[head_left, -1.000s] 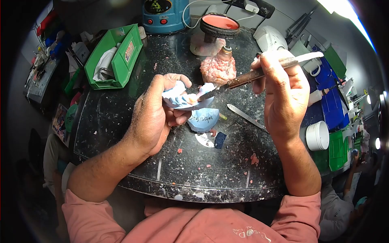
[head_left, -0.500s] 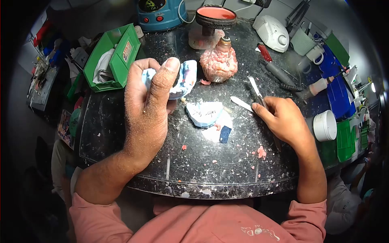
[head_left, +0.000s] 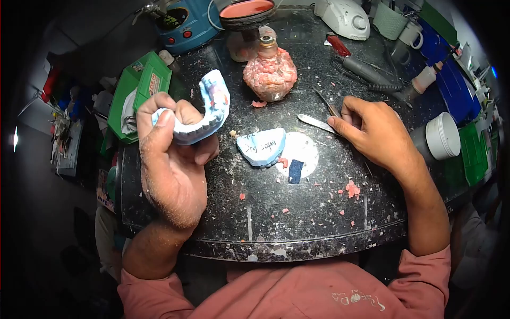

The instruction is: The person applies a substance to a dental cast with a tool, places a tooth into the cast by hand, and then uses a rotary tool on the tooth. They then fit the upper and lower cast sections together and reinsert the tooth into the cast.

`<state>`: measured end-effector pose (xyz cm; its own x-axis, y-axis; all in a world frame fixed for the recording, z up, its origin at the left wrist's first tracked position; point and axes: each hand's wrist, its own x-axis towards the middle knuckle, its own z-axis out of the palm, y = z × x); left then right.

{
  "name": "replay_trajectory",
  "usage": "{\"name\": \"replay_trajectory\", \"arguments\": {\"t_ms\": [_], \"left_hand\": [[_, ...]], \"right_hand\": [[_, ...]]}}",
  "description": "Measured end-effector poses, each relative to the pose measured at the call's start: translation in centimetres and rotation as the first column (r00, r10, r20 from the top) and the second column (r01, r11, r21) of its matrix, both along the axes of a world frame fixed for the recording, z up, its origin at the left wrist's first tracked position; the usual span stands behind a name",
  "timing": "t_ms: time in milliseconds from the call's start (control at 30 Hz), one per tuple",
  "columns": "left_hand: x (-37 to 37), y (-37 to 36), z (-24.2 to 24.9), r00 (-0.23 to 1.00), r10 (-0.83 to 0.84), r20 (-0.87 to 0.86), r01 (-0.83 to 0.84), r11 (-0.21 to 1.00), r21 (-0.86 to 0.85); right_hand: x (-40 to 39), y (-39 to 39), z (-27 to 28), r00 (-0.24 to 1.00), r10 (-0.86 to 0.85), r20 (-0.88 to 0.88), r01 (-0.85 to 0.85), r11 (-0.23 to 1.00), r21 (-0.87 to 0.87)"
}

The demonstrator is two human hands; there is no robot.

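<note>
Dental cast: a pale blue horseshoe-shaped dental cast (head_left: 204, 114) is held up above the left part of the surface, its tooth row turned toward the camera and pink wax showing on its upper arm.
Left hand: the left hand (head_left: 170, 159) is closed around the cast's lower end, thumb over the front, fingers curled behind.
Right hand: the right hand (head_left: 374, 133) rests on the surface toward its right edge, fingers bent down onto a thin dark instrument (head_left: 325, 102); whether it grips the tool or only presses on it cannot be told.
Flat blade: a flat metal blade (head_left: 314, 123) lies just beside the right fingertips, on the side toward the middle.
Second cast: a second blue cast (head_left: 261, 146) with handwriting on it lies flat near the middle of the surface, a small dark blue block (head_left: 295, 171) just beside it.
Surface: the surface (head_left: 297, 223) is dark, speckled and strewn with pink wax crumbs.
Far edge: a wax-coated spirit lamp (head_left: 270, 73) stands near the far edge, with a blue machine (head_left: 183, 24) behind it.
Left edge: a green bin (head_left: 142, 87) sits at the far left edge.
Right edge: a white jar (head_left: 442, 135) stands by the right edge.
</note>
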<state>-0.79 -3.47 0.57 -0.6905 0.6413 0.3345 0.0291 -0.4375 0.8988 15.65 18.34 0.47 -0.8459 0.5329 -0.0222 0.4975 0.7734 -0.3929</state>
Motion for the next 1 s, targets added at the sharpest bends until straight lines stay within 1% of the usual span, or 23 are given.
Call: {"name": "replay_trajectory", "arguments": {"t_ms": [33, 100, 133, 167, 233, 267, 367, 400, 467, 667, 767, 833, 1000], "left_hand": [[0.1, 0.0, 0.0, 1.0, -0.017, -0.005, 0.017, 1.0, -0.007], [0.1, -0.1, 0.0, 0.999, -0.049, -0.018, 0.05, 0.997, 0.054], [0.2, -0.1, 0.2, 0.995, -0.094, -0.021, 0.095, 0.993, 0.076], [0.5, 0.0, 0.4, 0.994, -0.103, -0.024, 0.104, 0.992, 0.07], [1.2, 0.2, 0.5, 1.0, 0.02, 0.012, -0.021, 0.997, 0.075], [0.9, 0.1, 0.4, 1.0, -0.023, -0.021, 0.024, 0.996, 0.09], [0.9, 0.1, 0.3, 0.999, -0.032, -0.022, 0.034, 0.996, 0.081], [1.1, 0.3, 0.6, 0.999, 0.038, -0.002, -0.038, 0.998, 0.054], [1.1, 0.3, 0.5, 1.0, 0.03, 0.003, -0.03, 0.998, 0.058], [1.1, 0.0, 0.4, 0.999, 0.051, -0.005, -0.051, 0.998, 0.046], [0.9, 0.0, 0.4, 0.999, 0.049, -0.013, -0.049, 0.998, 0.043], [0.9, -0.2, 0.4, 1.0, 0.027, 0.006, -0.027, 0.999, 0.045], [1.0, -0.2, 0.5, 0.998, 0.065, 0.013, -0.065, 0.998, 0.026]], "right_hand": [[0.1, 0.1, -0.1, 1.0, 0.021, -0.014, -0.021, 1.0, -0.008], [0.1, 0.1, -0.3, 1.0, -0.001, -0.013, 0.001, 1.0, -0.021], [0.2, 0.2, -0.3, 1.0, 0.003, -0.012, -0.003, 1.0, -0.019], [0.2, 0.2, -0.4, 1.0, 0.01, -0.011, -0.011, 1.0, -0.015], [0.3, 0.3, -0.6, 1.0, 0.014, -0.024, -0.015, 1.0, -0.016], [0.3, 0.3, -0.6, 0.999, 0.025, -0.033, -0.025, 1.0, -0.012], [0.2, 0.2, -0.5, 1.0, 0.001, -0.009, -0.001, 1.0, -0.026], [0.3, 0.2, -0.5, 1.0, -0.013, -0.006, 0.013, 1.0, -0.025], [0.3, 0.3, -0.6, 1.0, 0.015, -0.003, -0.015, 1.0, 0.001], [0.2, 0.1, -0.4, 1.0, -0.002, 0.01, 0.002, 1.0, -0.022], [0.3, 0.2, -0.6, 1.0, 0.011, -0.014, -0.011, 1.0, -0.005], [0.2, 0.2, -0.5, 1.0, 0.006, 0.0, -0.006, 1.0, -0.013], [0.2, 0.2, -0.5, 1.0, -0.002, 0.015, 0.003, 1.0, -0.013]]}}
